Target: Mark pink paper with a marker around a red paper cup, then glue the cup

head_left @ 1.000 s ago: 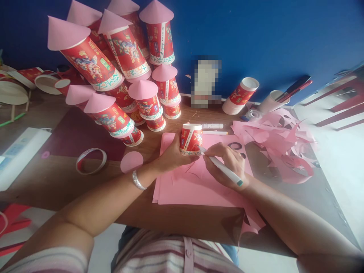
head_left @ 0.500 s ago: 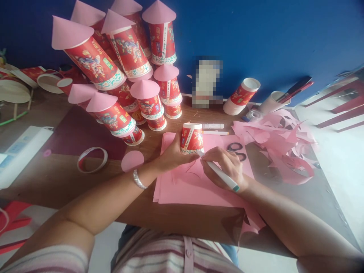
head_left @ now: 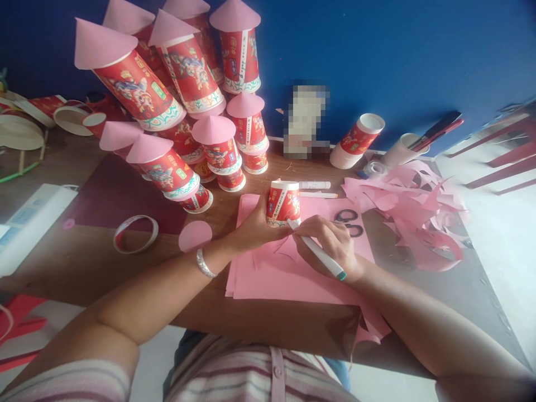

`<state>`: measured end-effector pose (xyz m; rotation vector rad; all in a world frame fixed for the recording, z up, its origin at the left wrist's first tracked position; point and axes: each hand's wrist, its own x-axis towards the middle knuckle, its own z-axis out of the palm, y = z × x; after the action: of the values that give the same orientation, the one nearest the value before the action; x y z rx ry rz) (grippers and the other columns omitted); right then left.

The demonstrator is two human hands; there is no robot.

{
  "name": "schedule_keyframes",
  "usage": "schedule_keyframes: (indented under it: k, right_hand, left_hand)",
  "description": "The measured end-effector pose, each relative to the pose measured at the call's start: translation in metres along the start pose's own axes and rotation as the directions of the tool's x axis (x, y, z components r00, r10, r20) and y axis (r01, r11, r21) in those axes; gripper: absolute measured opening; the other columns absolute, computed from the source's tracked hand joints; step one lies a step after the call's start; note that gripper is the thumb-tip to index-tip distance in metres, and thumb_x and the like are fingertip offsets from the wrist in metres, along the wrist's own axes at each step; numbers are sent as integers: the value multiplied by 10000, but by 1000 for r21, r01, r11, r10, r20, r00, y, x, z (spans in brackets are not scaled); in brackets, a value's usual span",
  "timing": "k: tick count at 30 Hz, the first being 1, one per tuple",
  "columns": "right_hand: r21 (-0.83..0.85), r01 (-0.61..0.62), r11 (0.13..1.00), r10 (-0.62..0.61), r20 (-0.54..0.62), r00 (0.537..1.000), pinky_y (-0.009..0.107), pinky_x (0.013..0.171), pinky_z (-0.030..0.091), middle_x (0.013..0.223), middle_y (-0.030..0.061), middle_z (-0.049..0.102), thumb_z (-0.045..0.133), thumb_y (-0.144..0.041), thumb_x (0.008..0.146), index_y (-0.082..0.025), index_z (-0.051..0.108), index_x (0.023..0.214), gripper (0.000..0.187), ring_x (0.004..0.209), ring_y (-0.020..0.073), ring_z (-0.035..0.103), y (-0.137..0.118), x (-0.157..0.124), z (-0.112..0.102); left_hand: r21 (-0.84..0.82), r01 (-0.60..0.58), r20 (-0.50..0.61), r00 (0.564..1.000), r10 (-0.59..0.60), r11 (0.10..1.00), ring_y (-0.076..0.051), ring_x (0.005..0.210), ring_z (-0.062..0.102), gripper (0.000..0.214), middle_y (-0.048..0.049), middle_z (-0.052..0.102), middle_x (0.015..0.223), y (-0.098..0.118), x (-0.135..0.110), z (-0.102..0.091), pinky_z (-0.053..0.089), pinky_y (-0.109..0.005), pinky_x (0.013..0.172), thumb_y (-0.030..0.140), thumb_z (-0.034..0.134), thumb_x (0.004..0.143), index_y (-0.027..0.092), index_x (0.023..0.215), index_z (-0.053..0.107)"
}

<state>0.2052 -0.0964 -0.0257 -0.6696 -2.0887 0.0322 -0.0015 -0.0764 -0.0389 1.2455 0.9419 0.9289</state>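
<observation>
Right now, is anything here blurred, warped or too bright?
In the head view, the tall cup towers lean outward, probably lens distortion; same view, a pixelated patch masks something by the blue wall; same view, the floor at right looks washed out, while the held cup is fairly clear.

Cannot see most fingers of the left hand [head_left: 255, 226], hidden behind the small red paper cup [head_left: 283, 204]; cannot read that cup's tiny lettering; cannot judge contact at the tip of the white marker [head_left: 321, 255], too small to tell; cannot see the blades of the black-handled scissors [head_left: 349, 224], screened by the right hand [head_left: 329, 240]; cannot identify the pixelated object [head_left: 305, 120]; lose the apex of the rearmost pink cone [head_left: 186, 6] above, the striped shirt [head_left: 247, 371] below, the red furniture [head_left: 505, 168] at right.
</observation>
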Motion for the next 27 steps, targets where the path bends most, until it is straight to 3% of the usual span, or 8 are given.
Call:
schedule_keyframes:
  k: [6, 14, 27]
  right_hand:
    - [3, 3, 1000, -3, -7, 1000, 229, 562, 530, 824, -27, 704, 613, -68, 1029, -233, 605, 1077, 172, 632, 108, 667, 1, -1, -1]
    - [-40, -6, 999, 6, -11, 1000, 226, 517, 470, 760, -56, 668, 617, -66, 1012, -239, 586, 1042, 178, 569, 95, 617, -2, 0, -1]
    - [2, 2, 1000, -1, -15, 1000, 237, 537, 481, 785, -36, 689, 654, -44, 991, -234, 618, 1048, 202, 596, 110, 646, -2, 1, -2]
  left_hand:
    - [0, -9, -5, 1000, 9, 1000, -337, 1231, 691, 878, -93, 669, 1249, -2, 1, 0, 595, -505, 1052, 587, 991, 739, 237, 1366, 487]
    - [-12, 13, -10, 1000, -13, 1000, -341, 1199, 699, 949, -94, 682, 1231, -3, 1, -2, 598, -505, 1021, 610, 1000, 711, 240, 1423, 492]
    - [16, 26, 8, 1000, -26, 1000, -344, 1267, 671, 956, -103, 657, 1303, -1, -2, -2, 573, -507, 1080, 578, 983, 756, 250, 1478, 450]
